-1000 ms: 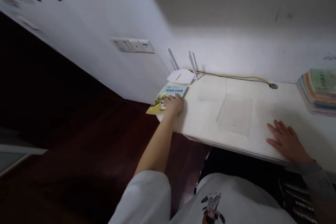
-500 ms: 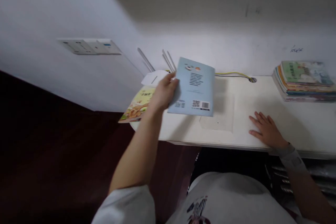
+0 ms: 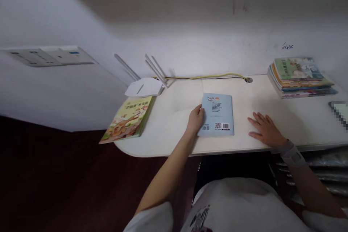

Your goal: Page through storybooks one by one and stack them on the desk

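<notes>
White-painted walls meet at a corner across the top of the frame, with a wall switch panel (image 3: 49,56) at the upper left and dark reddish wood flooring (image 3: 54,177) at the lower left. A long, white, round-ended surface (image 3: 301,130) runs along the wall. At its left end sits a white Wi-Fi router (image 3: 141,87) with its antennas raised, and a yellow-and-black cable (image 3: 203,77) runs behind, along the wall, to a round cable hole (image 3: 248,80). A yellow-green picture book (image 3: 126,119) lies just in front of the router, with one corner jutting past the surface's edge. At the upper right is a stack of books (image 3: 300,78), its green-covered top book slightly askew. A pixelated patch (image 3: 338,112) at the right edge hides whatever lies there.

A light blue paperback (image 3: 217,115) lies flat near the middle of the surface, back cover up, with its barcode and QR code at the bottom edge. The left hand (image 3: 195,119) comes in from the lower left, its fingers loosely together and touching the paperback's left edge, without pinching it. The right hand (image 3: 265,129) lies palm down with its fingers spread on the bare surface, apart from the paperback, and a gray wrist band (image 3: 292,154) circles that wrist. White sleeves (image 3: 152,219) and a white printed shirt (image 3: 239,206) fill the bottom of the frame.
</notes>
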`<state>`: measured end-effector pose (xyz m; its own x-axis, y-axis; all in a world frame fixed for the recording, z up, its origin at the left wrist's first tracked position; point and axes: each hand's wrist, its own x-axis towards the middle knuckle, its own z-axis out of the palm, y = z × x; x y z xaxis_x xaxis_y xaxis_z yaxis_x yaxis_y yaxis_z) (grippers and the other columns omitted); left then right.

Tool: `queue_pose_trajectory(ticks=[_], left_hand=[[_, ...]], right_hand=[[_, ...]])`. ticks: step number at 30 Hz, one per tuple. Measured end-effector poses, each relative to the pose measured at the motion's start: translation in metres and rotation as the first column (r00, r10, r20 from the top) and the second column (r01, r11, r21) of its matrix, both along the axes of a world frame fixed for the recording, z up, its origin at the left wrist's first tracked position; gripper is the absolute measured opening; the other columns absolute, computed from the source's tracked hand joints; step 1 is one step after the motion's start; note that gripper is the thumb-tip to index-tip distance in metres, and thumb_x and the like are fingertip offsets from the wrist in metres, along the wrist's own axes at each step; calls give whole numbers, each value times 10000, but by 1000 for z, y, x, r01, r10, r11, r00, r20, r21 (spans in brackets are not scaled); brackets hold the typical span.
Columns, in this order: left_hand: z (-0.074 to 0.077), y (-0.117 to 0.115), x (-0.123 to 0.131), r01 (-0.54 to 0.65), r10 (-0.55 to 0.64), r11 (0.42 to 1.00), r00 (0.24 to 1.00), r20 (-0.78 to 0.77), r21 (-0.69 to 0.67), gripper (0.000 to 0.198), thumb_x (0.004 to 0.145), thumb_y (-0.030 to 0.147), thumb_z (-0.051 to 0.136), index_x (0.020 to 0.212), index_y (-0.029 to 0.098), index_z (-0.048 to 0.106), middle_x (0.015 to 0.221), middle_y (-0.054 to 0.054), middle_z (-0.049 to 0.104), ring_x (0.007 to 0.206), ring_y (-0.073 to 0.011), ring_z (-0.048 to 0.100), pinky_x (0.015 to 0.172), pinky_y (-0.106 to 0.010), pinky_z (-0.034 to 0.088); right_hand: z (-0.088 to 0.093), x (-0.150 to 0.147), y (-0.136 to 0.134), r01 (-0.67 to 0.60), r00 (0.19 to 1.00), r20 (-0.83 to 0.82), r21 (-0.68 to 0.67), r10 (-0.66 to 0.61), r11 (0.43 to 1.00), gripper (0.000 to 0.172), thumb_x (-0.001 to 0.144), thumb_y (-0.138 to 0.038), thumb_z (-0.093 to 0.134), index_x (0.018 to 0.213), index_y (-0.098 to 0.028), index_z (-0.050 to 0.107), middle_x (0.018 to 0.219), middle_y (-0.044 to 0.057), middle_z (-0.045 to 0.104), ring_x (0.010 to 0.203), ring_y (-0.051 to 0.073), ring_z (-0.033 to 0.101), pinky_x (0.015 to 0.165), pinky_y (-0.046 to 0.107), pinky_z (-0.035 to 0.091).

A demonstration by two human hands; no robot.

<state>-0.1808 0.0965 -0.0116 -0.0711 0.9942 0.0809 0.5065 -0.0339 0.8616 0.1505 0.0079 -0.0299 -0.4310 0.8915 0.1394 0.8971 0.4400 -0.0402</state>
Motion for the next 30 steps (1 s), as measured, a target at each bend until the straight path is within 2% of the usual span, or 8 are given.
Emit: queue_pose_trajectory(ticks=[3, 7, 11, 15, 19, 24, 27, 30], left_hand=[[-4, -3, -1, -31, 46, 997, 967, -250, 65, 385, 855, 286, 410, 1140, 114, 603, 1116, -168, 661, 1005, -281, 620, 927, -446, 451], [-12, -6, 1, 11, 77, 980, 901, -427, 198, 311, 874, 284, 442, 1105, 121, 571, 1289, -215, 537, 1195, -320, 512, 990, -499, 417], [-20, -7, 1, 95, 11, 978, 866, -500, 187, 280, 890, 285, 451, 1070, 98, 557, 1332, -238, 499, 1292, -338, 427, 1064, -523, 352], [-22, -7, 0, 128, -27, 976, 874, -486, 178, 319, 906, 289, 425, 1117, 76, 536, 1367, -255, 466, 1316, -331, 408, 1081, -518, 345], [-19, -9, 1, 124, -41, 976, 911, -411, 178, 318, 915, 292, 410, 1130, 97, 540, 1405, -220, 448, 1349, -317, 370, 1094, -524, 330], [-2, -19, 3, 85, -45, 986, 964, -263, 144, 345, 905, 354, 449, 1122, 125, 587, 1421, -178, 455, 1367, -316, 344, 1108, -527, 301], [20, -32, 3, 52, -53, 997, 998, 15, 56, 473, 885, 466, 484, 1221, 146, 575, 1362, -161, 529, 1286, -314, 460, 1072, -509, 349], [43, -43, 10, 186, -189, 982, 907, 376, 45, 616, 872, 600, 435, 1272, 147, 560, 1355, -146, 541, 1247, -302, 504, 1030, -469, 402]], right_hand=[[-1, 2, 1, -9, 1000, 5, -3, 9, 1000, 612, 910, -544, 406, 1436, -234, 367, 1516, 144, 321, 1393, 318, 276, 1073, 552, 253], [2, 5, 3, -24, 1000, 8, -26, 24, 999, 608, 909, -540, 412, 1427, -222, 384, 1511, 156, 325, 1391, 324, 278, 1063, 559, 268], [12, -8, 2, -21, 999, -26, 13, 21, 1000, 587, 913, -524, 416, 1392, -185, 435, 1501, 180, 333, 1386, 339, 286, 1052, 588, 269], [21, -45, -5, -132, 988, -81, 40, 135, 990, 560, 939, -477, 390, 1420, -191, 388, 1502, 147, 343, 1397, 300, 277, 1082, 581, 240], [22, -75, -12, -247, 964, -100, 15, 247, 969, 573, 937, -493, 401, 1426, -194, 376, 1487, 115, 380, 1396, 273, 286, 1114, 561, 211], [21, -82, -13, -259, 961, -97, 10, 259, 966, 534, 942, -481, 405, 1385, -183, 436, 1453, 105, 437, 1368, 273, 341, 1111, 544, 244], [21, -80, -12, -256, 962, -95, 5, 255, 967, 502, 946, -457, 412, 1376, -201, 451, 1451, 93, 442, 1360, 274, 356, 1102, 536, 270], [21, -81, -11, -255, 961, -113, -15, 252, 967, 497, 945, -438, 422, 1390, -218, 435, 1453, 92, 439, 1356, 269, 365, 1094, 537, 287]])
